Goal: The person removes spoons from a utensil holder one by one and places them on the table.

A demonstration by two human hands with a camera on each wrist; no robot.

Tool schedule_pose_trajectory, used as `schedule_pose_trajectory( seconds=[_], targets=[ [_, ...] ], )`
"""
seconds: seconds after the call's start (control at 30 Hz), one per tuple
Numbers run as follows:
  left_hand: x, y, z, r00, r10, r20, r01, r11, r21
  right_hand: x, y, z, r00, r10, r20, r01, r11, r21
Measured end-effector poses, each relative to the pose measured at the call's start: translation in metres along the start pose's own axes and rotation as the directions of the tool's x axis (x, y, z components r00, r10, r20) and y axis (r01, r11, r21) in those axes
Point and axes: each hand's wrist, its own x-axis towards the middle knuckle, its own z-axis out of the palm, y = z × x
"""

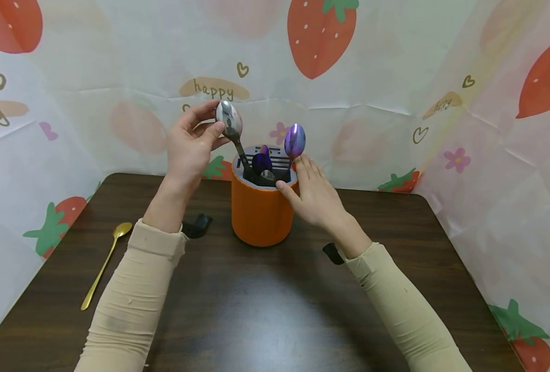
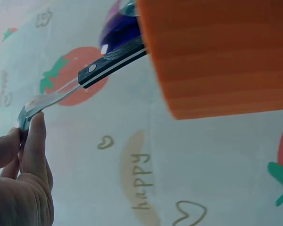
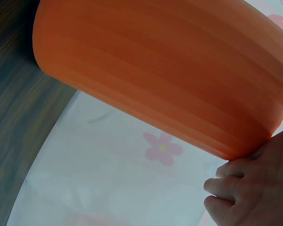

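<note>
My left hand (image 1: 191, 142) pinches the bowl of a silver spoon (image 1: 230, 119) between thumb and fingers. Its black handle (image 2: 114, 60) points down into an orange utensil holder (image 1: 262, 217), with the lower end hidden inside. A purple spoon (image 1: 295, 139) stands upright at the holder's right side, bowl up. More dark purple utensils (image 1: 262, 161) and a small silver piece (image 1: 268, 176) show in the slotted grey top. My right hand (image 1: 317, 196) rests against the holder's right rim, fingers extended and thumb at the front edge; the right wrist view has its fingers (image 3: 226, 186) touching the orange wall.
A gold spoon (image 1: 107, 266) lies on the dark wooden table (image 1: 256, 310) at the left, beside my left sleeve. Behind the table hangs a white cloth (image 1: 386, 62) printed with strawberries, close to the holder's back.
</note>
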Motion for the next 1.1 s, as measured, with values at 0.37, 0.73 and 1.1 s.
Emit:
schedule_pose_trajectory(
  seconds=[0.37,0.73,1.1],
  targets=[
    [-0.002,0.031,-0.009,0.991,0.112,-0.070,-0.119,0.989,-0.091,0.000,-0.001,0.001,1.000,0.001,-0.003,-0.001,1.000,0.006],
    [-0.004,0.061,-0.024,0.973,0.101,-0.205,-0.147,0.964,-0.221,-0.001,0.000,0.002,1.000,-0.004,-0.006,0.004,1.000,0.014],
    [-0.012,0.060,-0.063,0.981,0.028,-0.189,-0.062,0.983,-0.173,-0.002,-0.001,0.001,1.000,-0.016,-0.015,0.016,1.000,0.021]
  ],
)
